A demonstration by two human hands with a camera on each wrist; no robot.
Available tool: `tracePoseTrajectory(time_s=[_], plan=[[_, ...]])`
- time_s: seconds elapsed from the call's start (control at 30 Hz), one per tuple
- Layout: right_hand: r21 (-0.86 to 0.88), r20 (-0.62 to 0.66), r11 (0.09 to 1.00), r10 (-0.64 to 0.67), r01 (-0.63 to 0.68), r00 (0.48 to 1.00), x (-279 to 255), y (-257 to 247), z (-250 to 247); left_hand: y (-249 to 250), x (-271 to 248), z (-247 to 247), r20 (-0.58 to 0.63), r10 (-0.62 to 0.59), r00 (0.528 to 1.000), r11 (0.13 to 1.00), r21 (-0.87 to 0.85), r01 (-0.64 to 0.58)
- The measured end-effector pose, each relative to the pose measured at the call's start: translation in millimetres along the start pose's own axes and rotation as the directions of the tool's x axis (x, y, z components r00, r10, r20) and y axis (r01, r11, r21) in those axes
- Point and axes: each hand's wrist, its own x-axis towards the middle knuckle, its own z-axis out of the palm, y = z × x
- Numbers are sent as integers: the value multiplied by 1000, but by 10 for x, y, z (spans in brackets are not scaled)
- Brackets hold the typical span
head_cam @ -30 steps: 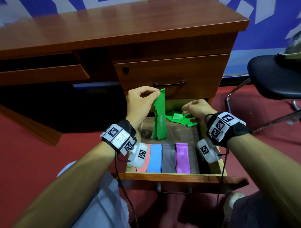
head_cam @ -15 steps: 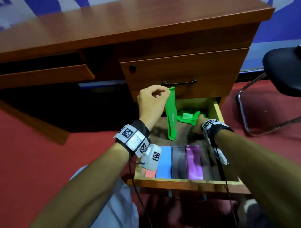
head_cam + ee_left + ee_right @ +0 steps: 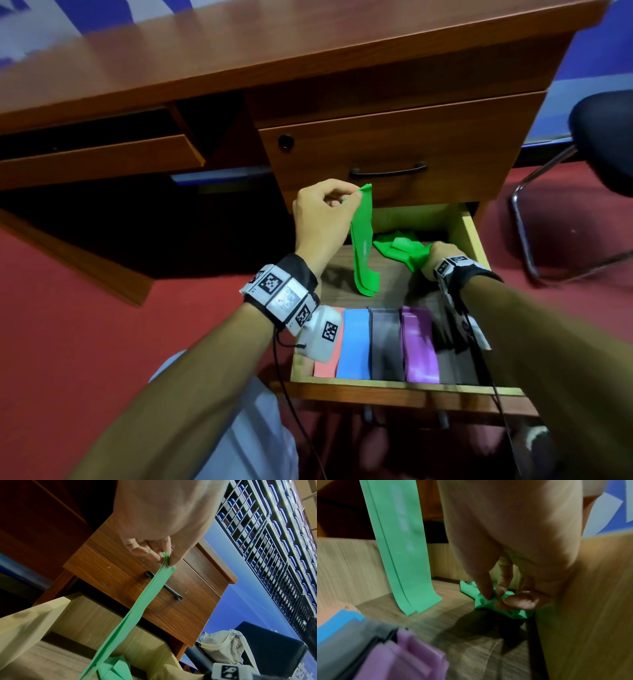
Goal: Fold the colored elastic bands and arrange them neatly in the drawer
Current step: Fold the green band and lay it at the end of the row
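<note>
Right hand (image 3: pixel 432 255) now on crumpled band (image 3: pixel 400 249)

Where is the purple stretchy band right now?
The purple elastic band lies folded flat at the drawer's front in the head view, right of the grey band, below the right forearm.

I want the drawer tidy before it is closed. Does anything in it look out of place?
Yes. A crumpled green band lies bunched at the back right of the drawer, pinched by the right hand, unlike the flat folded row in front. The left hand dangles another green band.
</note>
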Motion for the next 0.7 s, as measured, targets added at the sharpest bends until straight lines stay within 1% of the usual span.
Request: tracePoseTrajectory(time_s=[0.1,0.2,0.27,0.37,0.4,0.5,0.57,0.63,0.7], plan=[[73,-38,987,-142,144,989,-169,12,-210,28,-11,-4,-21,-3,1000,1000,-7,3],[198,-135,955,-195,219,971,-403,-8,-499,65,-55,-23,-27,-8,1000,1000,-5,8],[328,-176,905,-223,270,959,-587,-31,-694,84,-85,-27,-26,-13,1000,1000,-7,13],[502,-175,804,-266,318,948,-836,-10,-847,108,-139,-31,-23,-8,1000,1000,7,9],[581,-160,752,-270,312,949,-926,1,-849,110,-151,-28,-20,-3,1000,1000,19,3],[814,-73,538,-281,221,957,-1091,27,-772,95,-178,-6,7,12,1000,999,41,-12],[870,-38,462,-290,174,956,-1136,-2,-762,71,-186,7,22,0,1000,999,53,-1],[911,-29,384,-304,150,952,-1184,-53,-810,30,-181,13,37,-11,999,998,59,9],[938,-22,317,-347,139,938,-1242,-106,-869,-9,-165,13,52,-28,998,998,62,25]])
